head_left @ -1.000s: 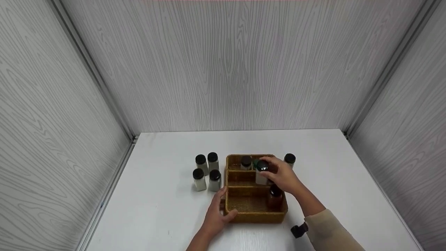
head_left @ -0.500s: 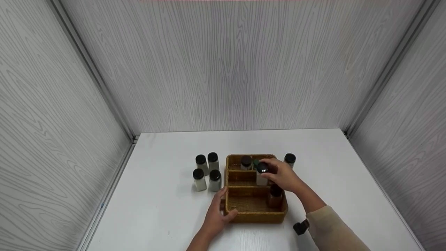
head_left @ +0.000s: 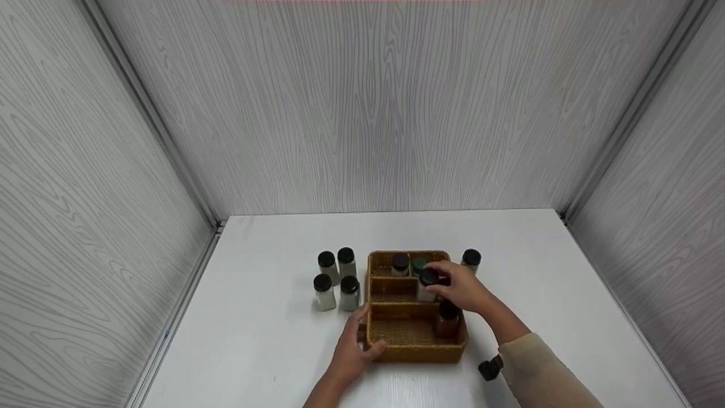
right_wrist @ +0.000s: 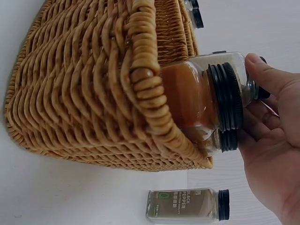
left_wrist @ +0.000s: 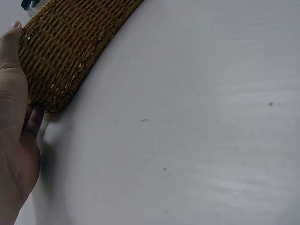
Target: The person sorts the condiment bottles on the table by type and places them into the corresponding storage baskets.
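White tabletop [head_left: 238, 351], faintly glossy. Nearest: beige sleeve [head_left: 546, 374] on the right arm, a black device [head_left: 489, 369] at that wrist. Left hand [head_left: 350, 352] held the wicker basket [head_left: 416, 355] by its near left corner, thumb against the front, fingers along the side. Amber jar [head_left: 447, 326], black lid, stood at the right end of the front compartment [head_left: 402, 331]. Right hand [head_left: 463, 287] pinched a clear jar [head_left: 425, 294] of pale contents near its black lid, between thumb and fingers; jar upright in the middle compartment [head_left: 392, 290], but could not tell whether its base touched bottom. Four black-lidded jars [head_left: 349, 297] clustered outside, just left of the basket. In the back row, a dark-lidded jar [head_left: 400, 266] and a green-lidded jar [head_left: 418, 266], side by side. Black pepper jar [right_wrist: 180, 205] stood upright, right of the basket. Grey wood-grain panels [head_left: 362, 113] rose behind and on both sides.
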Motion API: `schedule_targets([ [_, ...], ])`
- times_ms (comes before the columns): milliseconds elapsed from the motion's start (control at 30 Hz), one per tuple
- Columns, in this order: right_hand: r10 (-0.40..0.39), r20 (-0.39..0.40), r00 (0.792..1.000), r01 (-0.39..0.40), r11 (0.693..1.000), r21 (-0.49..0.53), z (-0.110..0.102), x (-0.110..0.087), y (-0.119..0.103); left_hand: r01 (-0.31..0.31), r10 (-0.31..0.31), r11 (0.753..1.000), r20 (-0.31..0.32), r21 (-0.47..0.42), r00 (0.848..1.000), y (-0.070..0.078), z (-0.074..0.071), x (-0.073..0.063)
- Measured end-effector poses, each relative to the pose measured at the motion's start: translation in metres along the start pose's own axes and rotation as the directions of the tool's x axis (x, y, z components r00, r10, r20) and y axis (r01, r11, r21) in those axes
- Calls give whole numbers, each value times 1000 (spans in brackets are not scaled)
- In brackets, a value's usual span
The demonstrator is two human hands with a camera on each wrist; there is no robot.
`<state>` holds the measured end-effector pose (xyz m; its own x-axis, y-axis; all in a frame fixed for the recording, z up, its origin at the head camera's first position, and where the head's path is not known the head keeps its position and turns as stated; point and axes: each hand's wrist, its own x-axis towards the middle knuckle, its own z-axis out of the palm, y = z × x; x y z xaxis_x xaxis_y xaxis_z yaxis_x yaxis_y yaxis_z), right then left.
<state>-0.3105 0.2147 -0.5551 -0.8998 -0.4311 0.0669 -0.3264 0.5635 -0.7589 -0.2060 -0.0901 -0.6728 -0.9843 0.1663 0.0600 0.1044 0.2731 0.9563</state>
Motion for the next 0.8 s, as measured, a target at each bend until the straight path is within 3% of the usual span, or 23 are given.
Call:
schedule_targets([
  [133, 8, 19, 1000, -8, 999, -38, 2, 1, 1, 3, -3, 1000, -2, 8, 1000, 1, 0, 0],
  [333, -45, 47, 998, 50, 993, -106, 3, 4, 8, 1, -1, 1000, 0, 25, 1000, 4, 0, -1],
  [800, -81, 76, 994, 92, 985, -144, 5, 6, 14, 30, -30, 999, 10, 15, 999, 2, 0, -1],
])
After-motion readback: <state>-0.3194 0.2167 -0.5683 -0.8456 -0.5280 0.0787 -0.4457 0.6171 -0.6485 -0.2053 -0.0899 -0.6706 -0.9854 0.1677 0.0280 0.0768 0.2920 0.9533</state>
